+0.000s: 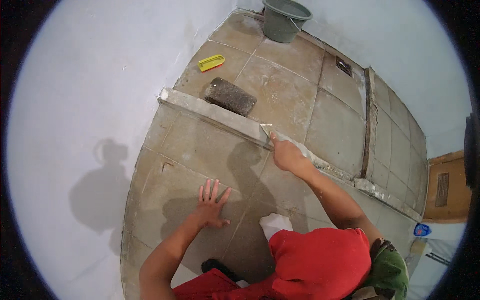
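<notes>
With fingers spread, my left hand (211,207) rests palm down on the floor tiles (192,142). My right hand (289,155) grips a scraper (266,128), its pale blade tip lying on a low, narrow curb (212,114) that crosses the floor. The index finger stretches along the blade; the handle is hidden in my fist. Just beyond the curb, to the left of the blade, lies a dark, rough block (230,96). Farther off sits a yellow scrub brush (211,63) with red bristles.
A grey-green bucket (285,24) stands in the far corner by the wall. A dark floor drain (343,66) is set into the tiles. Another curb (370,125) branches off at right. Near the right edge are a wooden panel (444,187) and a blue container (422,230).
</notes>
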Motion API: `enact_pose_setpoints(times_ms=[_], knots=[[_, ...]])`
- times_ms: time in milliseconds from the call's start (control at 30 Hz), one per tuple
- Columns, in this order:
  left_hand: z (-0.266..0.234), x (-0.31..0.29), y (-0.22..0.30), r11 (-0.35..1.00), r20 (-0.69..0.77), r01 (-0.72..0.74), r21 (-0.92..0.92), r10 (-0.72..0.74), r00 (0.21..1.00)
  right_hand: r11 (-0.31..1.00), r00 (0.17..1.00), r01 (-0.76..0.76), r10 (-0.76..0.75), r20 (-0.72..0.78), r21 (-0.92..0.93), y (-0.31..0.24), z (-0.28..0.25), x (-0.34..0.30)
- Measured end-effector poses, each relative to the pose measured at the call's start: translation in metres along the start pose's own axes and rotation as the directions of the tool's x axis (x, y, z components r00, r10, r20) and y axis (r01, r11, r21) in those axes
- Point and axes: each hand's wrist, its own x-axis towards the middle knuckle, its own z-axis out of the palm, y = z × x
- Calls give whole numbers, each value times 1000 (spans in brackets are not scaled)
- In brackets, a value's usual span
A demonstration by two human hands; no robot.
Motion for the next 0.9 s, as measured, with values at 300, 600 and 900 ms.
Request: enact_pose_setpoints(times_ms=[300, 600, 900], knots=[[9, 1, -2, 1000, -12, -15, 15, 15, 1000, 990, 996, -74, 80, 39, -121, -9, 11, -11], [15, 1, -5, 986, -199, -43, -162, 10, 980, 970, 974, 140, -171, 147, 199, -42, -6, -87], [-49, 33, 17, 221, -5, -24, -975, 86, 996, 910, 917, 361, -386, 102, 202, -9, 3, -159]])
